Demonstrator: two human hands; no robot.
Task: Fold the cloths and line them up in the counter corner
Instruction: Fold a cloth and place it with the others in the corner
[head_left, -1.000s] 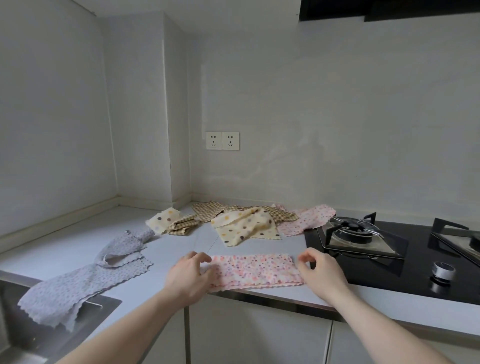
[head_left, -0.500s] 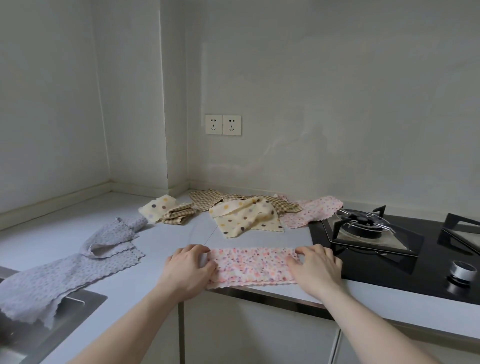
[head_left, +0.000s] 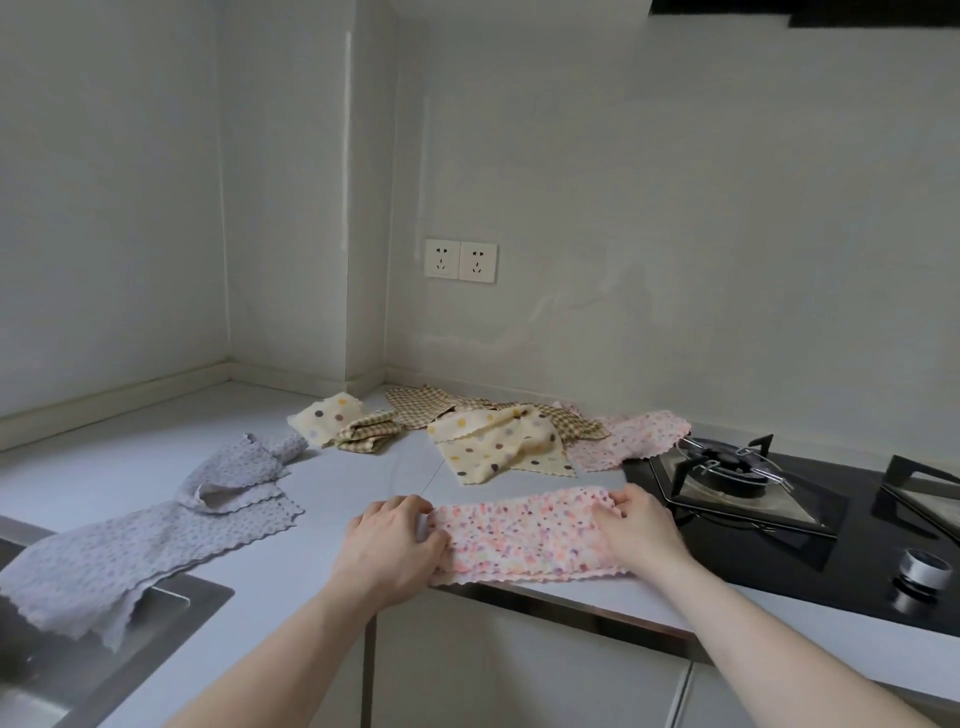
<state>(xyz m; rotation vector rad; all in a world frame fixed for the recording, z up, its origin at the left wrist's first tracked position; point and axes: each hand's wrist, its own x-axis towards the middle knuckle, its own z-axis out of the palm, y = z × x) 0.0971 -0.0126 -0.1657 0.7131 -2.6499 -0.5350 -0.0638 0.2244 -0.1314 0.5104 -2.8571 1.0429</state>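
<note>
Pinching pink cloth (head_left: 524, 535) ends, both hands' fingers (head_left: 421, 519) curled.

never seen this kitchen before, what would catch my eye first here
First, the pink dotted cloth, folded into a strip at the counter's front edge, with the left hand and right hand gripping its ends. Behind it, loose cloths lie near the counter corner, and a grey cloth trails into the sink on the left.

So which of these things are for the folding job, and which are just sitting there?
For the job:
pink spotted cloth, gripped at its ends by left hand and right hand
grey cloth
yellow dotted cloth
checked cloth
counter

Just there:
gas hob
knob
sink
wall sockets
</note>
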